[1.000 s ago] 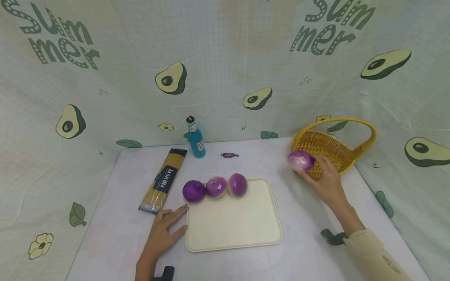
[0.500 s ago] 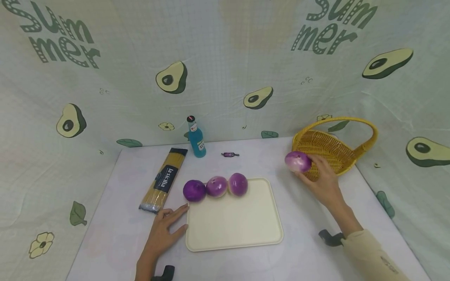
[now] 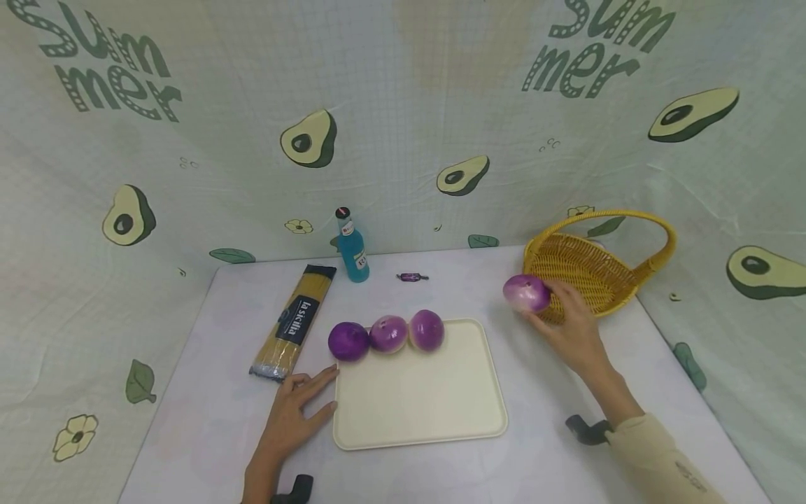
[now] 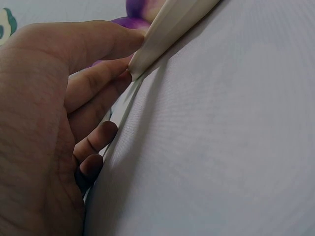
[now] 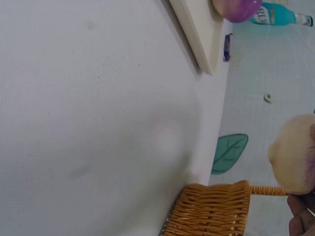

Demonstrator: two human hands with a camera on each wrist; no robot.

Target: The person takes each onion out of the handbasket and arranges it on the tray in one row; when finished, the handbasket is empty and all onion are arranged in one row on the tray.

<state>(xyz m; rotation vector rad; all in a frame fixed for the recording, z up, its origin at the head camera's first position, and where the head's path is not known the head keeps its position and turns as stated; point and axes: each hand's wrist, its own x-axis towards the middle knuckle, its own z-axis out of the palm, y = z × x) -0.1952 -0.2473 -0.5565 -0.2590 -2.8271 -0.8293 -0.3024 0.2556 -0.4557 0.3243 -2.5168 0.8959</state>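
A round purple-and-white onion (image 3: 527, 292) is gripped in the right hand (image 3: 569, 329), the fingers curled around it, and is held above the white table (image 3: 541, 392) just in front of the rim of the yellow woven wicker basket with an arched handle (image 3: 592, 269). The left hand (image 3: 291, 414) is laid flat on the table, fingers straight and slightly apart, the fingertips (image 4: 129, 43) touching the near left corner of the cream rectangular plastic tray (image 3: 418, 399). Three more purple onions (image 3: 387, 334) are lined up along the tray's far edge. A clear packet of spaghetti (image 3: 292, 322), a small blue bottle (image 3: 351, 246) and a wrapped sweet (image 3: 412, 277) are set further back
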